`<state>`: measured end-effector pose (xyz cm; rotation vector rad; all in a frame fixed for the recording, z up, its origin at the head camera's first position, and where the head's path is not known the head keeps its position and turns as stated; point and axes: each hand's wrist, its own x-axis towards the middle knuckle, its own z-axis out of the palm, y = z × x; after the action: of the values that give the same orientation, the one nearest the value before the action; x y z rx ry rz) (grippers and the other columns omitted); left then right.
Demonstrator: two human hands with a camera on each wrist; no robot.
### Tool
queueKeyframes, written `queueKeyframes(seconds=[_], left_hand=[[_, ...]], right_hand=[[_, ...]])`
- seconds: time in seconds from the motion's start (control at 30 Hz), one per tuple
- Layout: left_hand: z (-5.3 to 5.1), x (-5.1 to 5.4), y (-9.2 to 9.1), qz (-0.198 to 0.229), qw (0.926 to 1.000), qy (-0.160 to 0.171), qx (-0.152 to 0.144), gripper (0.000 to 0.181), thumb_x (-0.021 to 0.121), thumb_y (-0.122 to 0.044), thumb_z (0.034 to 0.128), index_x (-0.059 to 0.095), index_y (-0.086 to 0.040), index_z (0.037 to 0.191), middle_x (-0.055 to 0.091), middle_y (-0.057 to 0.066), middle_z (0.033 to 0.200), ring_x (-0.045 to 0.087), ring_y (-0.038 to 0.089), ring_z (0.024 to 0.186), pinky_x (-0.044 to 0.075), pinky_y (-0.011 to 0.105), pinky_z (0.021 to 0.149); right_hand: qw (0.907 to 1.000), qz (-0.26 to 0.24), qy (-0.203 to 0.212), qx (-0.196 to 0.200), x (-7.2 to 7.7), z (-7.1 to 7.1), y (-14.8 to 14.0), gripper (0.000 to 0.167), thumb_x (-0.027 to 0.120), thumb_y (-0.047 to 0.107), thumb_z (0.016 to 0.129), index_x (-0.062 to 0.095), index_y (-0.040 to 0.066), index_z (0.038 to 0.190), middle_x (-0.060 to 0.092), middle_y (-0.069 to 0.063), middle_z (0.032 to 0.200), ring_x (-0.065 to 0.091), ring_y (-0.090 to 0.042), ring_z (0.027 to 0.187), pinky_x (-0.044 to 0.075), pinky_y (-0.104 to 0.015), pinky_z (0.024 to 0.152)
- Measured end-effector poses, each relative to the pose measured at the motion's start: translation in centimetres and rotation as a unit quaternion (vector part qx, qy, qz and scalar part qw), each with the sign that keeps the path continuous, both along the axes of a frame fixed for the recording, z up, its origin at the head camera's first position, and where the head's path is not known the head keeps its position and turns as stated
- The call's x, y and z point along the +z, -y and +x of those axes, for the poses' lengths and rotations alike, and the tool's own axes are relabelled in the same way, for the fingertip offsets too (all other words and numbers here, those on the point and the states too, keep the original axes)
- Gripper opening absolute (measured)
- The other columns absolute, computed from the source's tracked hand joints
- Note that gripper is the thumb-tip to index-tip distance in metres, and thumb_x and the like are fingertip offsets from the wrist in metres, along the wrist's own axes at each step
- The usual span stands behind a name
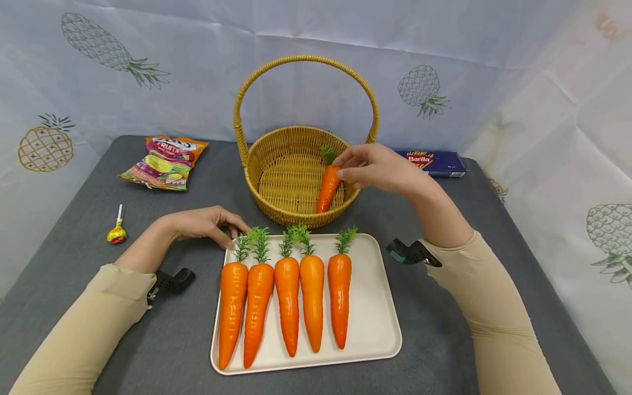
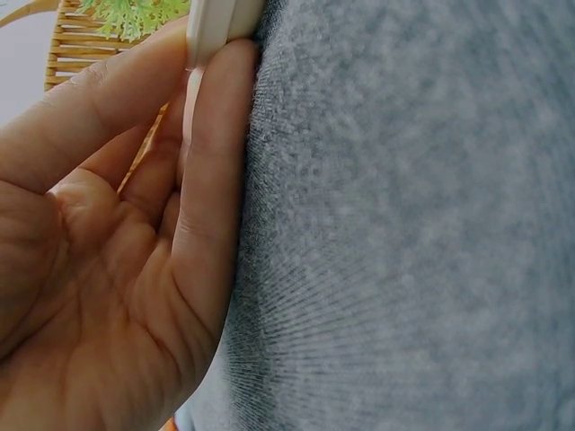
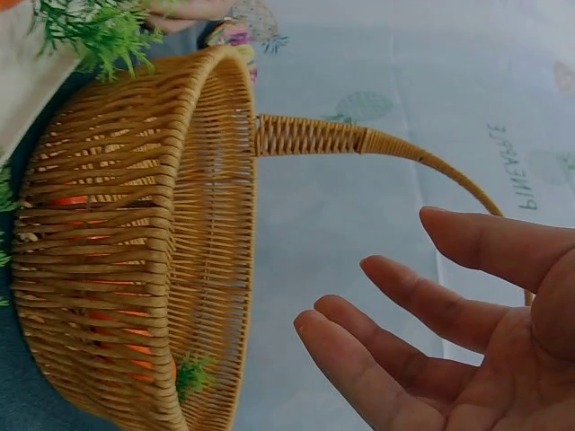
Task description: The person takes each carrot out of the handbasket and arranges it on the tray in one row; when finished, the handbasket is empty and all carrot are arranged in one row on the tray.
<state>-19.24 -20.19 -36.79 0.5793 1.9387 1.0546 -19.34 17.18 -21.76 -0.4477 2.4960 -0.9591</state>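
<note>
In the head view my left hand (image 1: pixel 209 226) pinches the far left corner of a cream tray (image 1: pixel 367 307). The left wrist view has the thumb and a finger on either side of the tray's rim (image 2: pixel 211 31). Several orange toy carrots (image 1: pixel 286 299) with green tops lie side by side on the tray. Another carrot (image 1: pixel 328 189) leans in a wicker basket (image 1: pixel 276 206), against its right side. My right hand (image 1: pixel 372 167) is above the basket's right rim by that carrot's top. Its fingers are spread and hold nothing in the right wrist view.
A tall handle (image 1: pixel 306 58) arches over the basket. At the back left lies a candy bag (image 1: pixel 168 163), with a lollipop (image 1: pixel 117 227) nearer the front. A blue Barilla box (image 1: pixel 436 163) lies at the back right. Pineapple-print cloth (image 1: pixel 197 71) hangs behind the grey table (image 1: pixel 163 340).
</note>
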Motion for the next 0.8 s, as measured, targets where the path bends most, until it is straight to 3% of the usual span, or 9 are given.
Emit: queueKeyframes(seconds=[0.33, 0.8], left_hand=[[0.1, 0.0, 0.0, 0.002, 1.0, -0.005, -0.003, 0.052, 0.072, -0.012, 0.0863, 0.058, 0.0, 0.135, 0.062, 0.006, 0.103, 0.057, 0.012, 0.091, 0.051, 0.026, 0.077], [0.1, 0.0, 0.0, 0.003, 0.9999, -0.012, -0.004, 0.053, 0.072, -0.012, 0.0865, 0.058, 0.001, 0.136, 0.063, 0.005, 0.104, 0.058, 0.01, 0.091, 0.051, 0.026, 0.078]], right_hand=[[0.9982, -0.039, 0.035, -0.03, 0.8, -2.6, 1.5, 0.039, 0.056, 0.029, 0.1, 0.055, 0.012, 0.135, 0.057, -0.011, 0.136, 0.062, -0.025, 0.114, 0.051, -0.04, 0.1], [0.9909, -0.076, 0.086, -0.069, 0.3, -6.4, 3.0, 0.044, 0.052, 0.029, 0.102, 0.05, 0.008, 0.141, 0.046, -0.011, 0.149, 0.055, -0.025, 0.126, 0.048, -0.036, 0.106]])
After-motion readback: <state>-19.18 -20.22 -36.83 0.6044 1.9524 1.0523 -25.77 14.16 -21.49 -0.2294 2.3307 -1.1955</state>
